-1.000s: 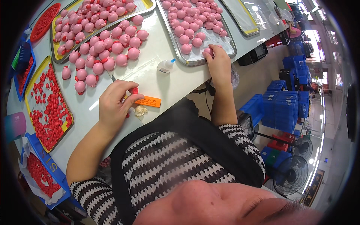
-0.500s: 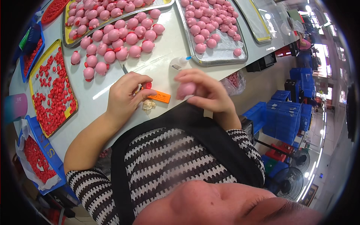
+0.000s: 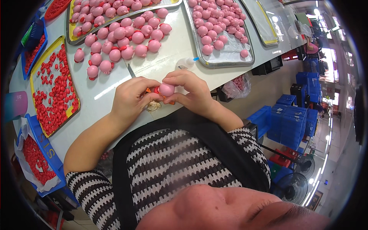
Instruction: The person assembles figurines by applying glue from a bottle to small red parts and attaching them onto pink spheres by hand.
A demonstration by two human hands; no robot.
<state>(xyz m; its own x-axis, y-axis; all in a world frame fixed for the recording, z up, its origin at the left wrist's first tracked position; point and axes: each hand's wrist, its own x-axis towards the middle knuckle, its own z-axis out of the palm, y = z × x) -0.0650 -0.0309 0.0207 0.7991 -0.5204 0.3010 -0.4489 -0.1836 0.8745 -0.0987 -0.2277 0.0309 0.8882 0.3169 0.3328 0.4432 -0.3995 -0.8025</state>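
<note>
My right hand (image 3: 188,90) grips a round pink ball (image 3: 167,89) between thumb and fingers. From the other side, my left hand (image 3: 135,93) pinches a small red oval piece (image 3: 156,90), which meets the ball's left side. Under my hands on the table lies an orange box (image 3: 171,101), mostly covered. Beside it sits a crumpled cream-coloured lump (image 3: 153,105). Just beyond my hands are a small clear bottle with a blue tip (image 3: 185,63) and a thin blade-like tool (image 3: 131,70). Several pink balls with red pieces on them (image 3: 115,55) rest on the table farther off.
A metal tray (image 3: 226,63) of plain pink balls stands at the far right, another tray (image 3: 71,38) of balls at the far left. Left of me are a yellow tray (image 3: 78,103) of red pieces and a blue crate (image 3: 51,153). Blue bins (image 3: 285,124) stand beyond the table.
My right hand has moved left with the pink ball, bringing it against the red piece in my left hand. The orange box is now mostly hidden.
</note>
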